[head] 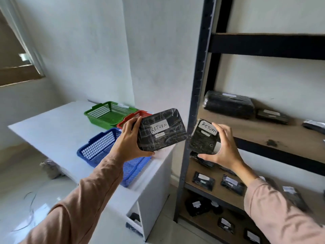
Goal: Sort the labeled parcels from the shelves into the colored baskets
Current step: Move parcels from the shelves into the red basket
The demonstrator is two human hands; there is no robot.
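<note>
My left hand (pixel 129 143) grips a black wrapped parcel (pixel 162 130) with a white label reading RETURN, held in the air over the white table's right end. My right hand (pixel 224 149) grips a smaller black parcel (pixel 204 138), also labelled RETURN, beside the shelf post. On the table stand a green basket (pixel 109 112), a red basket (pixel 137 116) partly hidden behind the left parcel, and a blue basket (pixel 105 148) under my left forearm. All three baskets look empty where visible.
The dark metal shelf unit (pixel 198 95) with wooden boards stands on the right, holding several more black labelled parcels (pixel 228 103) on three levels. The white table (pixel 52 131) has an open cubby at its front end. A window is at upper left.
</note>
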